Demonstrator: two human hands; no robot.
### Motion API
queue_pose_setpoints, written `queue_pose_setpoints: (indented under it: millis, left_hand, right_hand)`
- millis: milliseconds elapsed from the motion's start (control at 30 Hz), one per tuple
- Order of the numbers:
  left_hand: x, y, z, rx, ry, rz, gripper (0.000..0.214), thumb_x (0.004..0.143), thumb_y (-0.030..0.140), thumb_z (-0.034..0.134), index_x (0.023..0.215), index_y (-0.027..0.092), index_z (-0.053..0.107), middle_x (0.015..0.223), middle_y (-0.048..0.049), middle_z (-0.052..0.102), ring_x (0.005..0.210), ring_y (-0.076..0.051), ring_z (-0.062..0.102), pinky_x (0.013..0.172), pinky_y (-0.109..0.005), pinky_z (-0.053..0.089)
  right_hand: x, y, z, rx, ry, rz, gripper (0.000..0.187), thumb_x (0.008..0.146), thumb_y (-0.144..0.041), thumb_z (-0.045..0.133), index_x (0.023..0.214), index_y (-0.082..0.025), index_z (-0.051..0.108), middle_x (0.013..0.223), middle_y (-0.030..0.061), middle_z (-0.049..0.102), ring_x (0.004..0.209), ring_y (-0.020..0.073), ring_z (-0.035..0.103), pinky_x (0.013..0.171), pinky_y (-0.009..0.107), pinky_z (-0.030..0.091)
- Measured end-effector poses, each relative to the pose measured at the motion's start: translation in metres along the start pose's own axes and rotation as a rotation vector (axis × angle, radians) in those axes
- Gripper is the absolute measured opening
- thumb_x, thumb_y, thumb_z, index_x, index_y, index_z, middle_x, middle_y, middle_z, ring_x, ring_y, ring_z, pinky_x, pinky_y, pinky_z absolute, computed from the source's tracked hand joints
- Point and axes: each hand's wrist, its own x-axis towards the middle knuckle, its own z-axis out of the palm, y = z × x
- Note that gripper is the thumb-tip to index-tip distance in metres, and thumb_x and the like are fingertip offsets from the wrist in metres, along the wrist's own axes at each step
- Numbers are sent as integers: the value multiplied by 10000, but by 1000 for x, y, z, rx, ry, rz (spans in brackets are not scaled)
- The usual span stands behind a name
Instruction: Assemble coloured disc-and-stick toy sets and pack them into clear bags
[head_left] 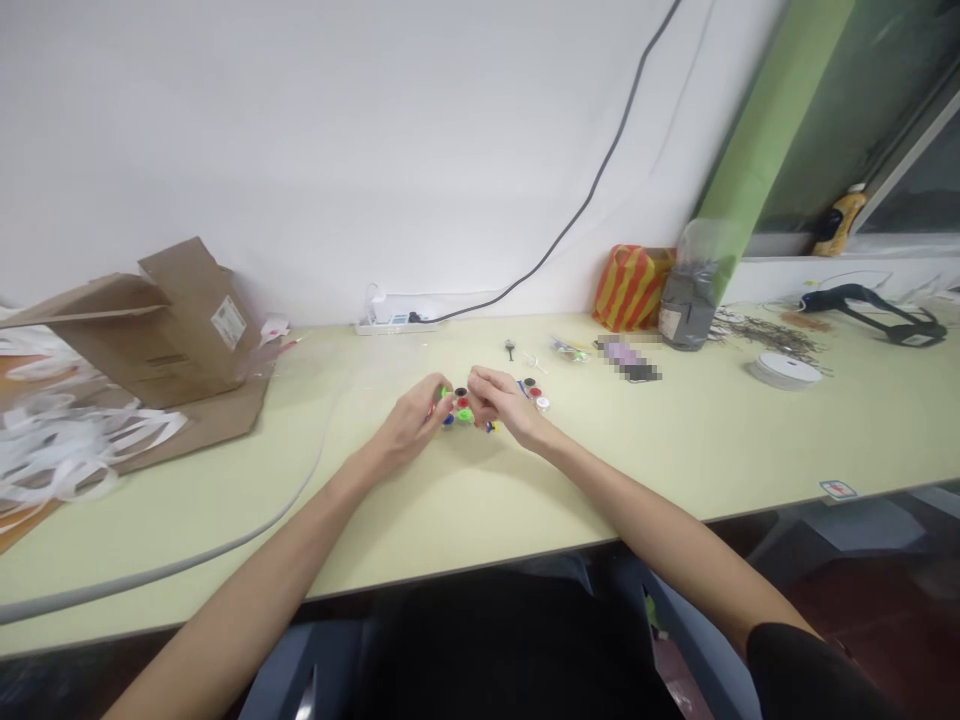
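As the left hand (411,420) and right hand (502,403) meet, colored discs (465,415) beneath

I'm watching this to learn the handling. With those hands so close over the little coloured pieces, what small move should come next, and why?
Probably ease the right hand back slightly. It and the left hand sit tightly together above the small round green piece and the black one, so a slip could knock them. A small gap would also show what the fingers hold, which is hidden now.

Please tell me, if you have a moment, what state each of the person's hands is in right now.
Left hand: closed in a pinch, held item too small to tell.
Right hand: curled closed, cannot tell if holding anything.
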Motion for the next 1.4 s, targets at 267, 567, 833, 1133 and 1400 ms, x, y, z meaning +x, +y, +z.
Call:
queue_pose_setpoints:
  millis: [267, 567, 833, 1133, 1400]
  left_hand:
    - [5, -39, -19, 182, 295, 16, 182, 917, 240, 556, 1075, 233, 646, 1029, -58, 568, 927, -192, 564, 831, -331, 475]
    - [0, -74, -22, 154, 242, -157, 234, 900, 304, 551, 1116, 227, 595, 1018, -34, 695, 861, -180, 633, 765, -297, 472]
    - [-4, -89, -26, 261, 29, -159, 259, 918, 415, 519, 1037, 219, 639, 1098, -82, 664, 1016, -244, 618, 917, -365, 458]
    - [-2, -92, -23, 318, -89, -137, 289, 870, 404, 536, 1003, 223, 717, 1004, -86, 673, 925, -259, 625, 811, -373, 473]
    - [-3, -94, -20, 331, -101, -143, 299, 898, 406, 516, 1047, 229, 705, 1022, -82, 681, 910, -248, 633, 798, -365, 474]
  right_hand:
    - [14, 4, -62, -100, 779, -212, 404, 923, -574, 484, 747, -252, 314, 566, -93, 300, 437, 85, 273, 390, 210, 254]
    - [6, 15, -147, -395, 1040, -172, 449, 915, -670, 387, 748, -265, 288, 581, -85, 265, 458, 112, 277, 430, 274, 231]
    - [-7, 22, -146, -496, 986, -116, 428, 916, -614, 468, 709, -257, 352, 557, -71, 316, 504, 132, 338, 484, 281, 288]
    - [-5, 23, -133, -670, 864, -170, 351, 939, -477, 484, 705, -220, 437, 646, -25, 455, 628, 143, 420, 594, 275, 346]
    - [-2, 10, -110, -600, 834, -233, 285, 899, -370, 493, 768, -164, 640, 756, 24, 614, 696, 150, 507, 665, 271, 390]
